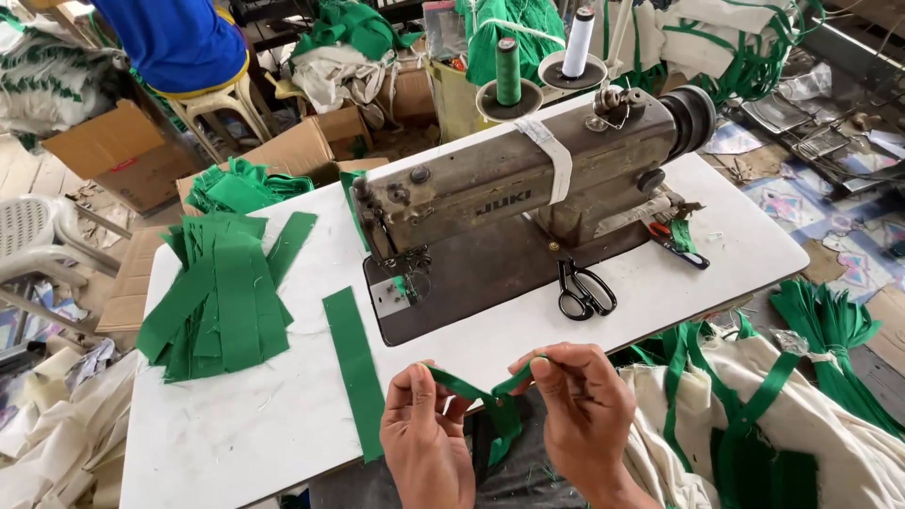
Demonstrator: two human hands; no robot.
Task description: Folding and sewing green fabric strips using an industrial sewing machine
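Both hands pinch one folded green fabric strip (490, 394) just off the near edge of the white counter (245, 424).

L hand (426, 435) & R hand (586, 407): backs up, wrists low in view, fingers curled toward each other. L grip: thumb & forefinger clamped on strip's left end; R grip: thumb & fingers clamped on the right end near a fold. Strip sags into a V btwn them, tail hanging down w/ loose threads. On counter: single green strip (354, 363) lying flat just left of L hand, pile of green strips (222, 297) further left, grey sewing machine (528, 179) behind, black scissors (583, 290) by its base.
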